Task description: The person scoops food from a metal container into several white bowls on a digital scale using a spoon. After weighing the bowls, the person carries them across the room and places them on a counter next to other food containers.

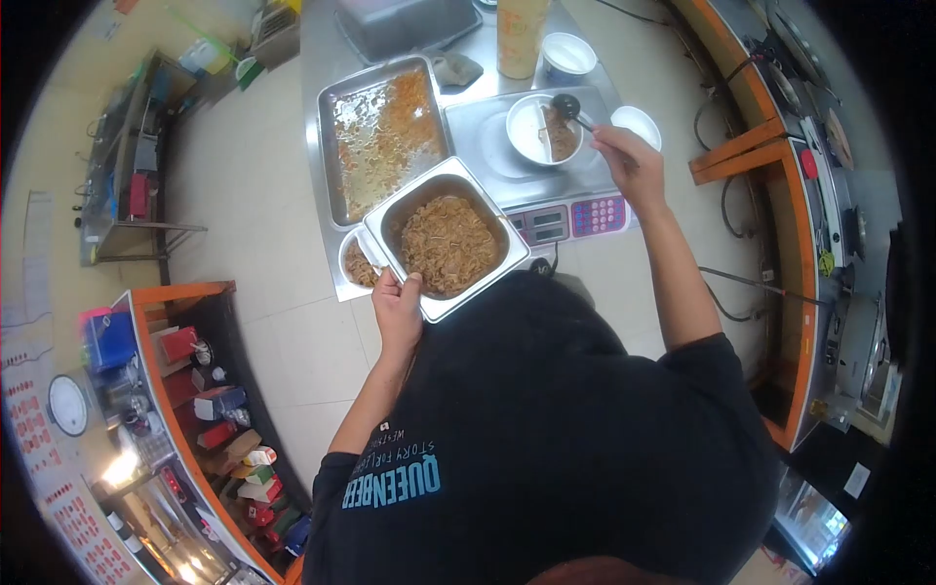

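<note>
Left hand [398, 310] grips the steel pan's [485, 276] near edge; right hand [627, 161] grips a ladle [567, 106].

Food pans and bowls on the table

The deep pan of food [450, 244] sits near the person, with a small bowl [357, 261] touching its left side. Behind them lies a big flat tray [382, 136]. To the right, a bowl [542, 130] stands on the scale [534, 171], with a ladle [565, 105] over it. More bowls [568, 54] and a jar [522, 34] stand farther back.
</note>
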`<state>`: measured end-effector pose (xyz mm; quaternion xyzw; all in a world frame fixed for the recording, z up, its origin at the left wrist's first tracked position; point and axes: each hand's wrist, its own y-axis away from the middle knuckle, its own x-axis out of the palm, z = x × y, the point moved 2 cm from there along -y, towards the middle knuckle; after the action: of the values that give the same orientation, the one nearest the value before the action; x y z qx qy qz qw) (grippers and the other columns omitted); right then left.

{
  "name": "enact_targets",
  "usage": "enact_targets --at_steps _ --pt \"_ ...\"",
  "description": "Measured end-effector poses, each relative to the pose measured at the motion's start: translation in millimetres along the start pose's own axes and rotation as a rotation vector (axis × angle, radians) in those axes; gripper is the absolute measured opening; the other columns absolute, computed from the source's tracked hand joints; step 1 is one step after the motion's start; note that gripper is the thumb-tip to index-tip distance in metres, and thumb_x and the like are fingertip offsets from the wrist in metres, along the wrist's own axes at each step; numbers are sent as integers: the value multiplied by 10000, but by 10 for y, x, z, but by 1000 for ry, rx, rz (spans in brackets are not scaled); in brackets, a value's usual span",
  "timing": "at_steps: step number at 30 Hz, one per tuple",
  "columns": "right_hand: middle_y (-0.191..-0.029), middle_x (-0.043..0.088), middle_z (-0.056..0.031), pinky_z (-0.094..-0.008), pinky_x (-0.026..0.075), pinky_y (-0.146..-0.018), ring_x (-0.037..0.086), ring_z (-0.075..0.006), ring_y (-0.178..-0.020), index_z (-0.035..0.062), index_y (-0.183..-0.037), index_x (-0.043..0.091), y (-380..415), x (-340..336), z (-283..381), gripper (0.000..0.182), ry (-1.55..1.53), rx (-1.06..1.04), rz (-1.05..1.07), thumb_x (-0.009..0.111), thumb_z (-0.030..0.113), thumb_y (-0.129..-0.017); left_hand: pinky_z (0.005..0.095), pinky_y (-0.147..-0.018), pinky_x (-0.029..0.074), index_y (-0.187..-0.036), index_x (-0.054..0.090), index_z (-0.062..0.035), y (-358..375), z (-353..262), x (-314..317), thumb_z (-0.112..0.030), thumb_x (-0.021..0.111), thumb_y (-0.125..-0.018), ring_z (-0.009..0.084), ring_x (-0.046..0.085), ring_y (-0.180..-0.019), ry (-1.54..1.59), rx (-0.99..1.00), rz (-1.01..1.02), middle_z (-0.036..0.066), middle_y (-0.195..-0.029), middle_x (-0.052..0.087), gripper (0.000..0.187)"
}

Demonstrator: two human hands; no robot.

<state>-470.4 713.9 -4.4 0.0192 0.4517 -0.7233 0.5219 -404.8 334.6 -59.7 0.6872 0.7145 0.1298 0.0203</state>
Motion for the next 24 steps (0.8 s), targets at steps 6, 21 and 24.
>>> enact_targets --at_steps 6,21,24 --pt "-933 701 -111 -296 544 -734 688 -217 -818 -2 -943 671 37 105 102 118 52 167 94 694 48 -839 190 -591 387 -908 579 -36 -8 -27 21 -36 567 -898 21 505 -656 22 -11 17 -24 -761 589 16" --pt "-925 704 -95 -336 530 -810 682 -249 -894 45 -909 706 131 308 1275 106 -575 22 297 714 48 -803 236 -713 482 -1010 583 -12 -44 64 -55 -37 531 -911 82 596 -771 121 -23 60 48 -917 651 115" --pt "-1152 630 -93 -421 456 -939 577 -297 -1126 107 -1086 663 212 573 1506 336 -366 -156 608 740 53 -764 277 -781 517 -1063 575 -4 -12 -15 21 -42 510 -914 131 633 -835 312 -86 25 89 -997 655 167"
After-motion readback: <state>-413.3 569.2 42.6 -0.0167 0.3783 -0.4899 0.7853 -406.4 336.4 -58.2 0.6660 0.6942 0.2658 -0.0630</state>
